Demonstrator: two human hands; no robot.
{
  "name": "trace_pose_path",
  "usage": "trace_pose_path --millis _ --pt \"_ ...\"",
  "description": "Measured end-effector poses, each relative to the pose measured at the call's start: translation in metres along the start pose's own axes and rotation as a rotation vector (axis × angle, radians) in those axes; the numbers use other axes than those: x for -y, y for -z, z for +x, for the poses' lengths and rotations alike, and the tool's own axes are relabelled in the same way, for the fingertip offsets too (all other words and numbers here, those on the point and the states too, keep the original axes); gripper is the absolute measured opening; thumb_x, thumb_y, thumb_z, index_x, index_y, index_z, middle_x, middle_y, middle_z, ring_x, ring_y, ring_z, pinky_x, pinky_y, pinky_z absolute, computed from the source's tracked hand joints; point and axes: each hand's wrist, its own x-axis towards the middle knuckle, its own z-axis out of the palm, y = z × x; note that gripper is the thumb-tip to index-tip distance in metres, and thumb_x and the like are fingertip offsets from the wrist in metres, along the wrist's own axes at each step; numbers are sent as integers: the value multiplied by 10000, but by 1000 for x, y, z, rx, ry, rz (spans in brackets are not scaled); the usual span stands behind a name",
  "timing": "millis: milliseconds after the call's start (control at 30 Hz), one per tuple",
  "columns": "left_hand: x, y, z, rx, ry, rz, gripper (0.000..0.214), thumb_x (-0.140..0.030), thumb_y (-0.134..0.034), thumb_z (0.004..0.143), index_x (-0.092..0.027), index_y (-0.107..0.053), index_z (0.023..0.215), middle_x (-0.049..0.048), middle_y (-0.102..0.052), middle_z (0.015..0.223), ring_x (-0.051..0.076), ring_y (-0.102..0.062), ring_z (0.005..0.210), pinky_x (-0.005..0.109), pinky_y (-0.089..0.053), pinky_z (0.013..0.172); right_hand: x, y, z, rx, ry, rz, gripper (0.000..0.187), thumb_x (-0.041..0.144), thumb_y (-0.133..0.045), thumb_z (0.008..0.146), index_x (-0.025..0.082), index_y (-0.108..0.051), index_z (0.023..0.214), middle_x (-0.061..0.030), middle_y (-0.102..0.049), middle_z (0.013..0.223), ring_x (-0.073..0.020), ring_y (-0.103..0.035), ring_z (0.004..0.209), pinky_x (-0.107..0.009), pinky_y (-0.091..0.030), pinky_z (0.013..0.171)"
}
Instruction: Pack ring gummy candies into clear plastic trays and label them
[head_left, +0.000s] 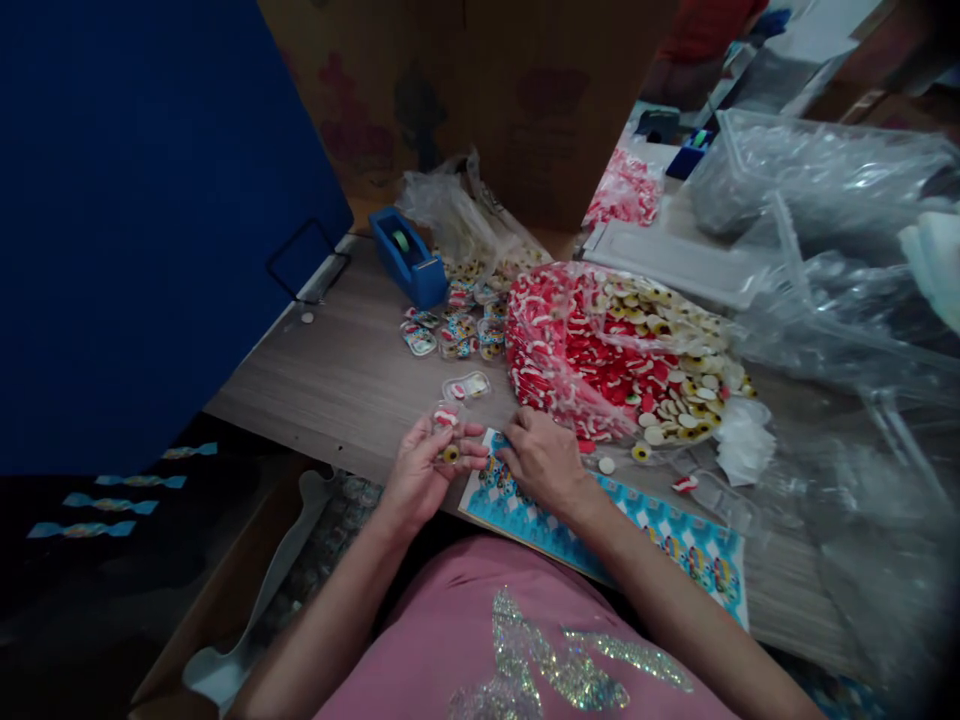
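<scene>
In my left hand [429, 462] is a small clear plastic case [448, 436], held between thumb and fingers. A red-and-white piece and a round yellow piece with a dark centre show through it. My right hand [544, 455] is closed, its fingertips pinching at the left end of a blue printed sticker sheet [637, 508]. Whether a sticker has come loose there is hidden by the fingers. Just beyond my left hand lies another filled case [466, 386]. Farther back is a pile of similar cases [459, 335].
A large bag of red-and-white and yellow pieces [600, 350] lies behind my right hand. Behind the cases stands a blue tape dispenser [409, 258]. Clear plastic tubs [825, 165] and loose plastic fill the right. A blue panel [150, 220] rises at left, above an open carton [202, 590].
</scene>
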Motion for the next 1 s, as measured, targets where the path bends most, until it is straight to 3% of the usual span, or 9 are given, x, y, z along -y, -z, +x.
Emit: trace_pose_path --millis 100,267,400,533,667,800,867,1000 --pt "2 -2 4 -7 -8 -42 243 -174 -681 781 -164 -531 971 86 -738 880 225 -728 736 372 -562 743 4 -16 0 -55 53 -39 139 183 -562 863 186 -693 820 -98 -655 903 -206 -598 802 -279 -406 607" --pt "7 -8 14 9 -40 -82 231 -183 -696 775 -171 -548 952 69 -736 858 212 -731 773 365 -519 852 4 -35 -12 -206 142 5 232 99 -432 881 176 -636 802 -92 -635 807 -193 -576 734 -284 -414 609" --pt "5 -3 22 132 50 -33 261 -207 -675 793 -172 -548 1018 86 -734 879 240 -735 759 387 -529 817 6 -24 -33 -193 234 209 188 132 -402 925 191 -572 873 -98 -656 863 -209 -613 807 -311 -482 688" --pt "2 11 23 278 176 49 261 -234 -670 808 -164 -562 1036 99 -738 889 239 -736 732 363 -541 757 4 -4 -53 -88 245 485 131 121 -403 940 210 -499 941 -142 -632 1180 -203 -645 985 -332 -528 795" --pt "4 22 24 487 287 102 304 -249 -681 806 -158 -578 1077 109 -739 897 257 -736 745 373 -547 740 1 -6 -58 -35 170 673 131 152 -413 949 228 -505 1003 -131 -567 1309 -236 -557 1225 -393 -510 921" --pt "6 34 26 470 299 72 288 -250 -662 825 -171 -573 1088 102 -740 918 257 -737 757 380 -558 733 -5 -18 -56 -31 -31 866 366 209 -469 936 268 -434 1295 -123 -497 1383 -228 -597 1154 -382 -552 843" --pt "7 39 27 446 296 44 286 -247 -654 831 -170 -568 1093 105 -741 922 255 -737 747 390 -565 730 -6 -21 -53 -9 -33 849 361 208 -530 894 272 -505 1249 -119 -477 1398 -246 -599 1138 -392 -559 820" --pt "5 42 28 428 283 21 246 -221 -634 840 -159 -561 1066 122 -737 944 250 -734 740 423 -574 735 3 -21 -44 -32 57 643 174 202 -656 796 236 -666 967 -112 -516 1355 -287 -582 1130 -479 -509 920"
